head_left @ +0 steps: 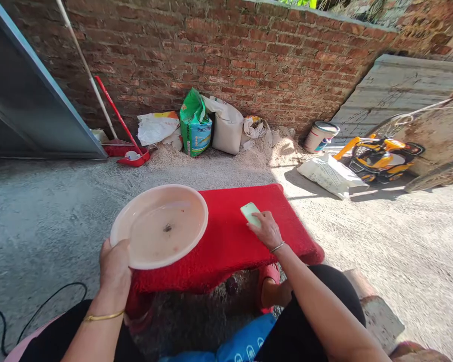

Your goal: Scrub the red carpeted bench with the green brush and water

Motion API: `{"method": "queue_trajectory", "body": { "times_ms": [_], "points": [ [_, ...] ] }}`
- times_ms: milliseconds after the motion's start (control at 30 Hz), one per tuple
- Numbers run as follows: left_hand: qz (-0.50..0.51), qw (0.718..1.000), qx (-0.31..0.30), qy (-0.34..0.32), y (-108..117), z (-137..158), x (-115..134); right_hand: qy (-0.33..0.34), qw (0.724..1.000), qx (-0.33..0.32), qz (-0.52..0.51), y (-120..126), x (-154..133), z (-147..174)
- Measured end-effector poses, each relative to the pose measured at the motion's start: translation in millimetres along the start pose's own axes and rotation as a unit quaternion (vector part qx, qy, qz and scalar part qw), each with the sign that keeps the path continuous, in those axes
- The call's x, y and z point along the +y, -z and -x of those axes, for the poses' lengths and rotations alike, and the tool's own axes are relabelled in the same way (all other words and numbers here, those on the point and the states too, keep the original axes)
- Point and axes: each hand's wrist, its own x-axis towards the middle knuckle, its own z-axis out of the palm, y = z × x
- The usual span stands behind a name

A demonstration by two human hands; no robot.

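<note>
My left hand (114,264) grips the near rim of a pale pink plastic basin (159,224), which is tilted and holds a little cloudy water with a dark speck. The basin hangs over the left end of a red fuzzy mat (230,241) spread on the concrete ground. My right hand (266,230) presses a light green bar of soap (250,213) onto the mat near its far right part. Both wrists wear thin bangles.
A brick wall runs behind. Against it stand a green bag (195,125), white sacks (226,125), a red dustpan with broom (130,156) and a paint bucket (320,136). A yellow toy vehicle (379,156) lies at right. A black cable (41,306) lies at left.
</note>
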Motion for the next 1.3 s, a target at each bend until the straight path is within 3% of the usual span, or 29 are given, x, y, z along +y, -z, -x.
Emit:
{"method": "queue_trajectory", "body": {
  "times_ms": [67,133,233,333,400,467,567,633,700,733,800,900,967,1033,1100,1200,1300],
  "points": [
    [0.022,1.000,-0.002,0.012,-2.1,4.7,5.4,0.100,0.994,-0.032,-0.008,-14.2,-23.4,9.0],
    [0.033,0.999,0.005,0.017,-3.0,5.3,6.9,0.108,0.993,-0.051,0.021,-14.1,-23.2,10.4],
    [0.035,0.999,0.019,0.021,-2.0,-0.9,1.7,-0.050,0.993,-0.056,0.095,13.7,22.3,4.5],
    [0.027,0.999,0.020,0.017,-0.6,-7.7,-5.5,-0.284,0.943,-0.032,0.171,52.0,83.5,0.8],
    [0.021,0.999,0.026,0.013,-0.1,-9.8,-8.1,-0.351,0.920,-0.006,0.175,65.5,104.6,3.4],
    [0.020,0.999,0.033,0.012,0.0,-10.1,-8.8,-0.318,0.939,0.010,0.130,61.8,98.9,11.9],
    [0.028,0.999,0.031,0.016,0.0,-8.7,-7.9,-0.123,0.992,-0.008,0.016,30.7,50.2,35.6],
    [0.031,0.999,0.025,0.017,-0.3,-7.4,-6.5,0.047,0.998,-0.042,-0.032,7.6,12.2,52.9],
    [0.030,0.999,0.022,0.016,-1.1,-6.2,-4.7,0.153,0.987,-0.049,-0.024,-5.3,-10.7,64.9],
    [0.029,0.999,0.023,0.017,-1.7,-5.8,-3.7,0.168,0.985,-0.049,-0.011,-6.1,-13.2,68.2],
    [0.030,0.999,0.029,0.020,-3.0,-5.1,-2.4,0.122,0.991,-0.053,0.024,3.4,0.2,69.4],
    [0.039,0.998,0.037,0.013,-4.0,-5.2,-3.3,-0.057,0.991,-0.059,0.109,34.2,47.0,62.1],
    [0.047,0.998,0.034,0.003,-3.8,-6.2,-5.7,-0.177,0.967,-0.052,0.176,54.0,73.2,53.6],
    [0.049,0.998,0.035,-0.001,-3.1,-7.8,-8.5,-0.230,0.950,-0.039,0.207,64.7,79.4,45.3],
    [0.048,0.998,0.041,-0.002,-2.3,-9.5,-10.7,-0.194,0.964,-0.028,0.178,62.8,60.7,41.4],
    [0.048,0.998,0.037,-0.006,-1.0,-11.2,-12.7,-0.012,0.998,-0.060,0.035,40.2,-4.4,50.8],
    [0.042,0.999,0.028,-0.008,-0.3,-10.4,-12.6,0.159,0.978,-0.103,-0.085,9.4,-82.0,72.1]
  ]
}}
